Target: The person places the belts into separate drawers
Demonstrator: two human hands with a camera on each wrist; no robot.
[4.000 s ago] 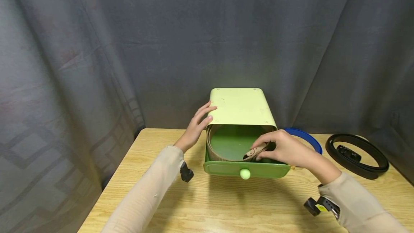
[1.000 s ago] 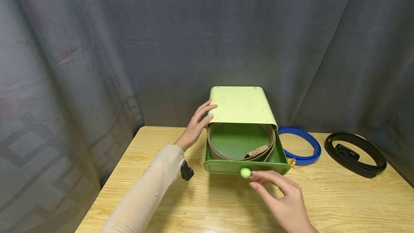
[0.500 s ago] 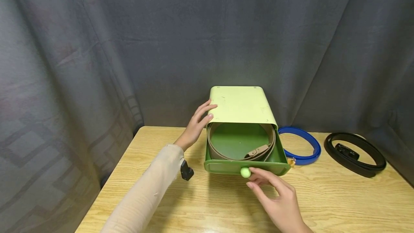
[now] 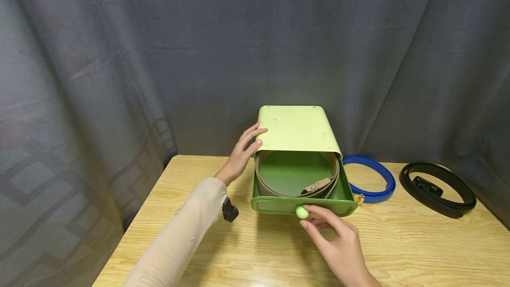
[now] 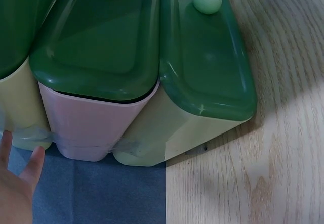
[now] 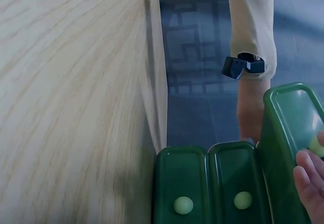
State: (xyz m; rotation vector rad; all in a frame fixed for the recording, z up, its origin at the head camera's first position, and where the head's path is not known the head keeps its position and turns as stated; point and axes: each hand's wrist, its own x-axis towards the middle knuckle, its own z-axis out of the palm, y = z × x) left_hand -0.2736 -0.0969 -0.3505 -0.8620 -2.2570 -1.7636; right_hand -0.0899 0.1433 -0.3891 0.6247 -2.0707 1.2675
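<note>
A pale-green-topped drawer cabinet (image 4: 296, 127) stands on the table with its green top drawer (image 4: 275, 206) pulled out. Coiled inside the drawer lies a taupe ribbed belt (image 4: 317, 186), its buckle end toward the front right. My left hand (image 4: 241, 156) rests on the cabinet's upper left edge, fingers spread along it. At the drawer front, my right hand (image 4: 342, 247) pinches the round light-green knob (image 4: 301, 212), index finger at its right side and thumb below. In the right wrist view, the right hand (image 6: 313, 186) partly covers that knob.
A coiled blue belt (image 4: 372, 196) with a gold buckle lies right of the cabinet. Farther right is a coiled black belt (image 4: 442, 205). The left wrist view shows a pink-sided drawer unit (image 5: 96, 123) beneath the top one. A grey curtain (image 4: 247, 56) hangs behind the table.
Four seconds ago my right hand held the belt's end inside the drawer; it has let go and moved down to the knob. Its fingers have since closed in on the knob. The left hand stays put.
</note>
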